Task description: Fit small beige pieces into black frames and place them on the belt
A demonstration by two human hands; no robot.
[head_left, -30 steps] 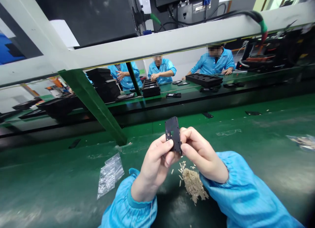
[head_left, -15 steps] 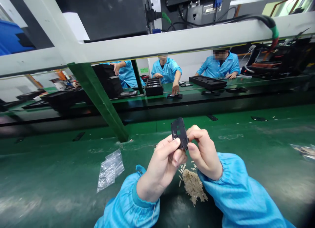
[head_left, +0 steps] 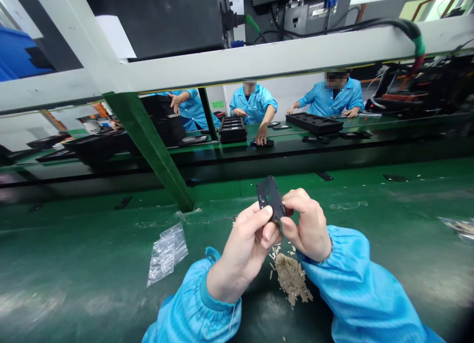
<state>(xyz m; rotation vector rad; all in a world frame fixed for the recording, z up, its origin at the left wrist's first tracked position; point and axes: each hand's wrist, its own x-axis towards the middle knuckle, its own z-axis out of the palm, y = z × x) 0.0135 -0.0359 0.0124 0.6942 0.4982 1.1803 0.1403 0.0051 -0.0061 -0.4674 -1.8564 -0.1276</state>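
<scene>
A small black plastic housing (head_left: 271,196) with a cutout is tilted up above the bench, held between the thumb and fingers of my left hand (head_left: 247,237). My right hand (head_left: 305,223) is closed, its thumb and index finger bent in a pinch against the housing's right edge. Whether a tiny piece sits between those fingertips is hidden. Below the hands, a loose pile of small pale beige strips (head_left: 292,279) lies on the green bench, with several strips scattered at its upper edge.
Clear plastic bags (head_left: 168,251) lie left of my hands; another bag (head_left: 459,227) is at the far right. A green post (head_left: 148,150) rises ahead on the left. Black parts (head_left: 325,176) dot the bench's far side. Beyond, co-workers in blue handle parts beside black trays (head_left: 314,123).
The housing is tilted slightly differently, and my right fingers have shifted a little along its right edge. My left hand keeps its hold. The view has shifted slightly.
</scene>
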